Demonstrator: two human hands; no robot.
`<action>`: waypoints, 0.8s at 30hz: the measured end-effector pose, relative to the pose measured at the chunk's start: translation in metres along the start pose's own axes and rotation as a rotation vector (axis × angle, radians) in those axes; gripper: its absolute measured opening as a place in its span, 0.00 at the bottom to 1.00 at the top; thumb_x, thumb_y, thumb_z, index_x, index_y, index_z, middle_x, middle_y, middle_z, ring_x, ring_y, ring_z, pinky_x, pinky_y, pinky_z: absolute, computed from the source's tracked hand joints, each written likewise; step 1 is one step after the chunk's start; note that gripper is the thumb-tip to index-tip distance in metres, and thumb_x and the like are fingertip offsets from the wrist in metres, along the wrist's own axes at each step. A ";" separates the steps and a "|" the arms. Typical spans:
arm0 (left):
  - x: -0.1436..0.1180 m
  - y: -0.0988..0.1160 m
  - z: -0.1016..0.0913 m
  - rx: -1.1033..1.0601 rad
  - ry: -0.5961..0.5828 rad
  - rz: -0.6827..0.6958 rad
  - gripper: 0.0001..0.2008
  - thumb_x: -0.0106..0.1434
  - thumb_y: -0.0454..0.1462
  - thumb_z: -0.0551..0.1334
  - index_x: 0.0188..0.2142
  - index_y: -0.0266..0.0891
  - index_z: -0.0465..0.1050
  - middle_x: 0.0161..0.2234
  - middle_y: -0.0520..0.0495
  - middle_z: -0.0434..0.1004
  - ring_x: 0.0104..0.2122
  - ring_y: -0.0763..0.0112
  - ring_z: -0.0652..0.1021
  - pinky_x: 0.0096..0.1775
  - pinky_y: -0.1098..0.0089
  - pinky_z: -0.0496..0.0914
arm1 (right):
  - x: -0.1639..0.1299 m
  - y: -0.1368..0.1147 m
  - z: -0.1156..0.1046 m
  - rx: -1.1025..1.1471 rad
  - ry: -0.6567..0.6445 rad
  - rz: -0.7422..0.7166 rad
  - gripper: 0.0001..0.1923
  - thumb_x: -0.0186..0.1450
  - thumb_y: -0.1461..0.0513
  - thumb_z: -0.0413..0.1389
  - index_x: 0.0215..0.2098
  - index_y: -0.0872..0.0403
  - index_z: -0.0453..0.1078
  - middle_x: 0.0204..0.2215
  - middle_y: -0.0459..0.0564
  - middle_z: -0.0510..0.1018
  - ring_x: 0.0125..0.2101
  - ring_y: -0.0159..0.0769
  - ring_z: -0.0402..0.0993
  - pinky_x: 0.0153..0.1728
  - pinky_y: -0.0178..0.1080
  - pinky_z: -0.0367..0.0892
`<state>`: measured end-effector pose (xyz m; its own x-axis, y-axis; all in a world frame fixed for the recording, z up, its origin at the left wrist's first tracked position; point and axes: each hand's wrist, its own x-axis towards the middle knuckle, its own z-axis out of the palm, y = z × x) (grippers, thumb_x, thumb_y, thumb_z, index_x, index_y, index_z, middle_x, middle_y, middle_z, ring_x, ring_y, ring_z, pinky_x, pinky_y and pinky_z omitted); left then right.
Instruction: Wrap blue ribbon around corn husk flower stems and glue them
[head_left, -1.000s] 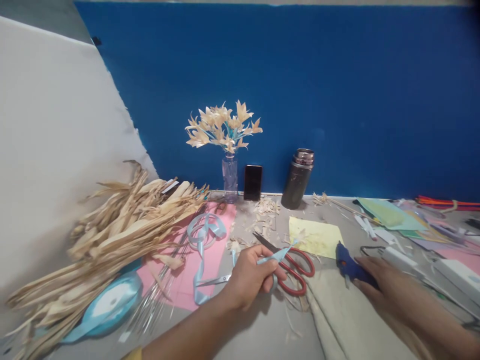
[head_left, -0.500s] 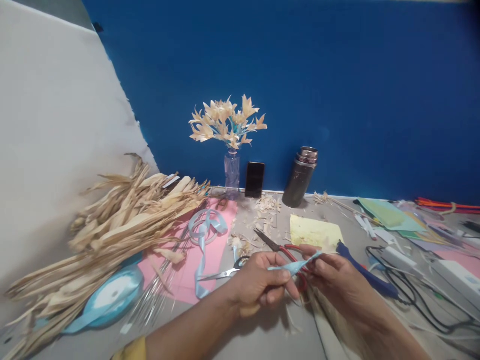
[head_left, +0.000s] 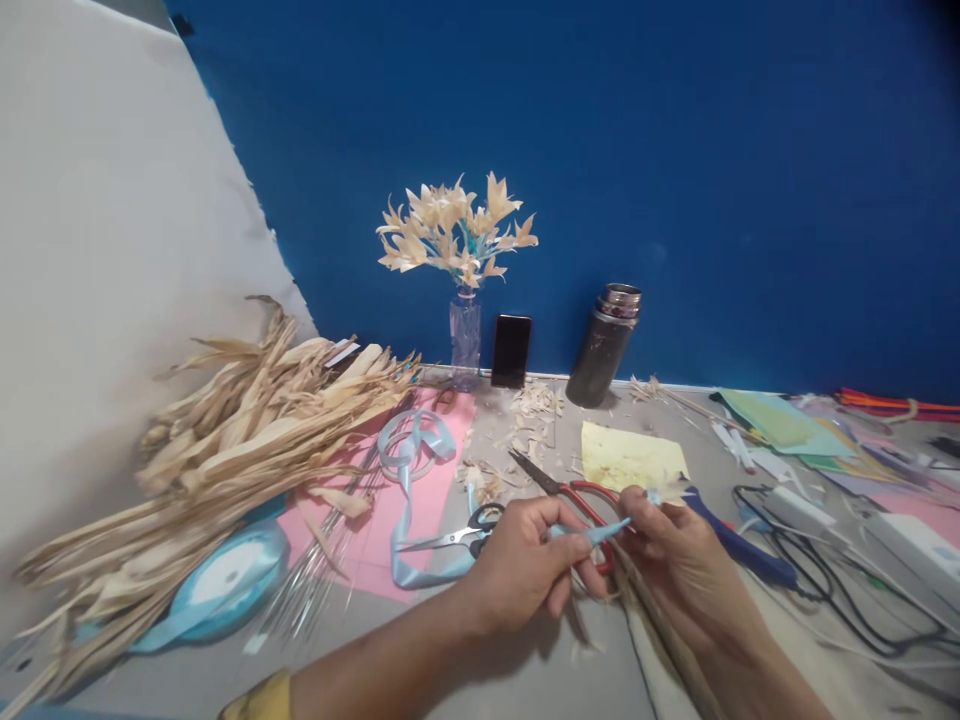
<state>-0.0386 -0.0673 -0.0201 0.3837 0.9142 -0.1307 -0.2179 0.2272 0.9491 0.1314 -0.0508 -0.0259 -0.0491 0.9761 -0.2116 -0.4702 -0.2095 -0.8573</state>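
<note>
My left hand [head_left: 525,565] pinches a short piece of light blue ribbon [head_left: 606,530] just above the table. My right hand [head_left: 679,565] meets it from the right, fingertips on the ribbon's tip, and a thin brown stem [head_left: 660,630] runs back under this hand. Red-handled scissors [head_left: 574,490] lie right behind both hands. A blue glue gun [head_left: 739,550] rests on the table just right of my right hand.
Dried husk leaves [head_left: 225,430] are piled at left over a pink sheet [head_left: 420,510], with a blue ribbon spool [head_left: 221,585] and small scissors [head_left: 457,535]. A vase of husk flowers [head_left: 457,250], phone [head_left: 511,350] and flask [head_left: 604,345] stand at the blue wall. Cables and papers [head_left: 825,500] lie right.
My right hand left the glue gun and came left to the ribbon held by my left hand. Both hands now hold the ribbon close together; the view tilted down slightly.
</note>
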 end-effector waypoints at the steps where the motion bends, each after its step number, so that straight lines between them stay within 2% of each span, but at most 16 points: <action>1: 0.000 0.000 0.000 0.005 -0.001 -0.004 0.17 0.58 0.48 0.66 0.29 0.38 0.67 0.21 0.47 0.80 0.10 0.82 0.63 0.15 0.77 0.51 | 0.000 0.001 -0.001 0.000 -0.004 -0.009 0.19 0.49 0.52 0.73 0.25 0.56 0.74 0.22 0.45 0.72 0.24 0.33 0.68 0.25 0.37 0.69; 3: 0.001 0.000 -0.002 -0.013 -0.010 -0.021 0.16 0.58 0.48 0.66 0.29 0.38 0.67 0.19 0.49 0.77 0.10 0.83 0.63 0.15 0.78 0.50 | -0.001 0.003 -0.004 0.038 -0.019 -0.038 0.22 0.49 0.48 0.71 0.30 0.55 0.76 0.24 0.45 0.72 0.24 0.33 0.67 0.25 0.37 0.69; 6: 0.002 -0.002 -0.007 -0.094 -0.023 -0.049 0.16 0.57 0.46 0.67 0.29 0.38 0.67 0.17 0.52 0.75 0.09 0.84 0.61 0.14 0.78 0.49 | -0.005 0.004 -0.012 0.080 -0.074 -0.078 0.31 0.49 0.41 0.68 0.42 0.51 0.77 0.31 0.48 0.75 0.28 0.37 0.70 0.29 0.40 0.72; 10: 0.002 -0.001 -0.008 -0.193 -0.089 -0.105 0.16 0.55 0.46 0.69 0.29 0.37 0.67 0.17 0.52 0.74 0.09 0.84 0.59 0.12 0.79 0.47 | -0.012 0.001 -0.014 -0.049 -0.145 -0.002 0.28 0.56 0.48 0.67 0.51 0.50 0.75 0.37 0.52 0.79 0.33 0.40 0.74 0.35 0.42 0.71; 11: 0.001 -0.001 -0.008 -0.203 -0.104 -0.124 0.16 0.55 0.46 0.69 0.29 0.37 0.68 0.17 0.53 0.74 0.09 0.84 0.59 0.12 0.78 0.46 | -0.013 0.001 -0.012 -0.057 -0.142 0.016 0.27 0.56 0.50 0.68 0.50 0.51 0.76 0.36 0.51 0.80 0.32 0.39 0.74 0.35 0.42 0.71; 13: 0.001 0.000 -0.008 -0.209 -0.126 -0.163 0.17 0.54 0.47 0.69 0.28 0.37 0.68 0.16 0.53 0.74 0.08 0.84 0.59 0.11 0.78 0.45 | -0.013 0.000 -0.008 -0.041 -0.101 0.003 0.22 0.53 0.52 0.71 0.42 0.53 0.79 0.33 0.51 0.80 0.29 0.39 0.75 0.33 0.42 0.71; 16: 0.001 0.000 -0.006 -0.181 -0.108 -0.168 0.17 0.54 0.47 0.69 0.29 0.37 0.68 0.18 0.50 0.77 0.09 0.83 0.61 0.11 0.78 0.45 | -0.010 0.001 -0.003 -0.011 -0.013 -0.054 0.19 0.46 0.54 0.74 0.30 0.55 0.78 0.30 0.50 0.80 0.29 0.40 0.75 0.31 0.42 0.71; 20: 0.000 -0.002 -0.001 -0.032 -0.012 -0.069 0.14 0.58 0.46 0.64 0.28 0.37 0.68 0.22 0.46 0.80 0.10 0.82 0.65 0.12 0.78 0.51 | -0.009 0.002 0.000 0.004 0.037 -0.082 0.18 0.48 0.54 0.74 0.27 0.54 0.73 0.24 0.46 0.76 0.25 0.37 0.73 0.28 0.40 0.71; 24: -0.004 -0.004 0.007 0.102 0.066 0.021 0.13 0.61 0.44 0.61 0.26 0.36 0.70 0.20 0.49 0.77 0.11 0.82 0.65 0.16 0.78 0.55 | -0.012 0.001 0.007 0.020 0.154 -0.133 0.19 0.45 0.55 0.75 0.23 0.55 0.72 0.19 0.42 0.72 0.22 0.32 0.70 0.27 0.36 0.71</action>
<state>-0.0333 -0.0742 -0.0213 0.3194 0.9392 -0.1260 -0.1316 0.1757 0.9756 0.1250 -0.0623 -0.0211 0.1494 0.9744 -0.1683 -0.4811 -0.0770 -0.8733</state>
